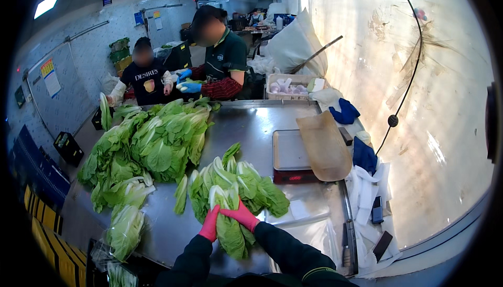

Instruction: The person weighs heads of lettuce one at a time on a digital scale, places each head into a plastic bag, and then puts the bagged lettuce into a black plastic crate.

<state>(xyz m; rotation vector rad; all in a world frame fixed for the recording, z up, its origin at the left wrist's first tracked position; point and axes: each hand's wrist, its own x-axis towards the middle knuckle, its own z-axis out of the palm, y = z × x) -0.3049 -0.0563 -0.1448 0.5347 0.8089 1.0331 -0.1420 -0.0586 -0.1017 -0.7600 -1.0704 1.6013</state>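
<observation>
A green napa cabbage (231, 239) with pale ribs lies lengthwise at the near side of the metal table (241, 122). My left hand (210, 224), in a pink glove, is closed against its left side. From the right, my right hand (242, 217), gloved in pink too, wraps over the same cabbage; some of its fingers are hidden. Just beyond my hands spreads a small heap of cabbages (252, 179), with a loose leaf (181, 195) to its left.
A larger cabbage pile (170, 137) covers the table's left side. Right of centre stands a scale (291, 153), partly under a brown board (326, 148). Clear plastic bags (309, 234) lie near my right forearm. Two people stand at the far edge, before a white crate (288, 87).
</observation>
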